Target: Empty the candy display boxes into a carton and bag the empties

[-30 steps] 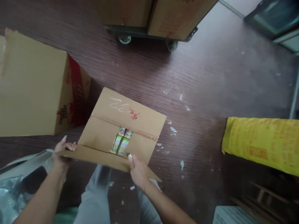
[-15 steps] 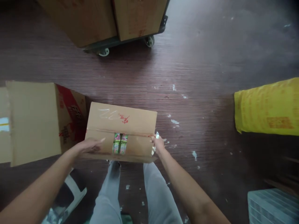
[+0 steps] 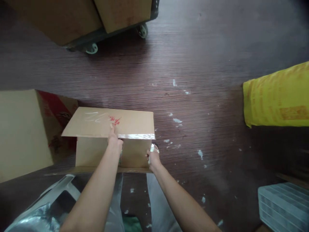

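Note:
A brown cardboard box [image 3: 135, 154] sits on the dark floor in front of my knees. Its far flap [image 3: 130, 124], with red and white marks and a strip of tape along its edge, is raised. My left hand [image 3: 114, 138] grips the edge of this flap near its middle, fingers closed on it. At the box's right corner my right hand [image 3: 152, 156] is closed on a small white object that I cannot make out. The near flap [image 3: 96, 169] lies folded out toward me. The box's contents are hidden.
A larger cardboard box with red print [image 3: 26, 132] stands at the left. A wheeled cart [image 3: 91, 48] carrying boxes is at the top. A yellow sack [image 3: 277, 96] lies right, a pale ribbed crate [image 3: 285, 203] bottom right, clear plastic [image 3: 38, 212] bottom left.
My left hand moved from the box's left side to the middle and lifted the far flap. The green packs seen through the gap are now hidden. My right hand stayed at the right corner.

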Tool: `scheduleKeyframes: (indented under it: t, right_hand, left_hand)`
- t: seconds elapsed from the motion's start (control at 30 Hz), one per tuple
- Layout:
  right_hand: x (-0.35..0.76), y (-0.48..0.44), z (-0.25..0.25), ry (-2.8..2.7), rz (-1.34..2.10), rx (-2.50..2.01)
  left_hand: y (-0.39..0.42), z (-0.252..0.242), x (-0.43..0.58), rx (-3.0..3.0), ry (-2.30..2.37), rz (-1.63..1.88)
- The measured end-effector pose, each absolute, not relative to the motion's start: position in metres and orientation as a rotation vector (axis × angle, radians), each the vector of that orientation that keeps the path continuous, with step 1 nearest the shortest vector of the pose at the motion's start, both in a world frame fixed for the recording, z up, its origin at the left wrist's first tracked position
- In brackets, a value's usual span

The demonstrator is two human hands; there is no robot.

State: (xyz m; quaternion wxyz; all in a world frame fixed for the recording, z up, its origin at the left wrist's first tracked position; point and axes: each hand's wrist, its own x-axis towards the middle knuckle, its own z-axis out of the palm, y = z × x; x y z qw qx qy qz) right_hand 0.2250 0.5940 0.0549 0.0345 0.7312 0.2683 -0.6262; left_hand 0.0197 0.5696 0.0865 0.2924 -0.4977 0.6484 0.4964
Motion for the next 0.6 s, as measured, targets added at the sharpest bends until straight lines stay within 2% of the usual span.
scheduleKeyframes:
  t: [0.1,0.2,0.27,0.37,0.47,0.6]
  right_hand:
    - [0.225,0.604,0.062,0.794,-2.026,2.249]
    - [0.227,0.625,0.070,1.126,-2.037,2.096]
    - [0.230,0.636,0.077,1.561,-1.873,1.839]
    - [0.239,0.637,0.088,2.013,-1.480,1.316]
    - [0.250,0.622,0.097,2.162,-1.213,0.896]
    - [0.252,0.608,0.108,2.261,-1.057,0.653]
  left_hand:
    - [0.600,0.114,-0.010,-1.054,1.797,1.564]
    - [0.629,0.130,-0.045,-0.590,1.783,1.536]
    - [0.634,0.132,-0.062,-0.412,1.836,1.342]
    - [0.610,0.129,-0.065,-0.079,2.043,0.869]
    - [0.560,0.134,-0.045,0.248,2.195,0.458]
    - [0.486,0.144,-0.002,0.391,2.325,0.153]
